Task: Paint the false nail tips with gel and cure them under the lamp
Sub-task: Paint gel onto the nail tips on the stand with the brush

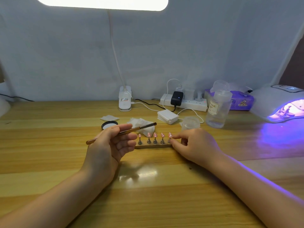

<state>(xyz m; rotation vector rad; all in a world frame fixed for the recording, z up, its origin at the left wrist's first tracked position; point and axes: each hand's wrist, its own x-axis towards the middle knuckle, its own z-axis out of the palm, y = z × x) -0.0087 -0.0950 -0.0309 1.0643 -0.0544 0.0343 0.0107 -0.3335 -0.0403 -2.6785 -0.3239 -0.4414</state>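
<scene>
My table point(49, 162) runs wide and wooden under both forearms. At 3 o'clock, on its far right edge, the curing lamp point(278, 104) sits lit, spilling violet light onto the wood. At 1 o'clock stands a clear bottle point(217, 111), with a power strip point(184, 102) behind it at 12 and a small clear jar point(191, 123) just in front of it. My left hand point(110, 145) lies palm up at 9 o'clock of the centre, thumb and fingers pinching a brush point(121, 133) that slants up toward 2 o'clock. My right hand point(194, 145) rests at 3 o'clock of the centre, fingers curled, its fingertips point(172, 137) pinching the rightmost stand. Between my hands a bar point(153, 146) carries 5 pink nail tips point(155, 135) on little upright stands, in a row. Crumpled tissue point(143, 124) and a black-rimmed pot point(109, 125) lie just behind them.
</scene>
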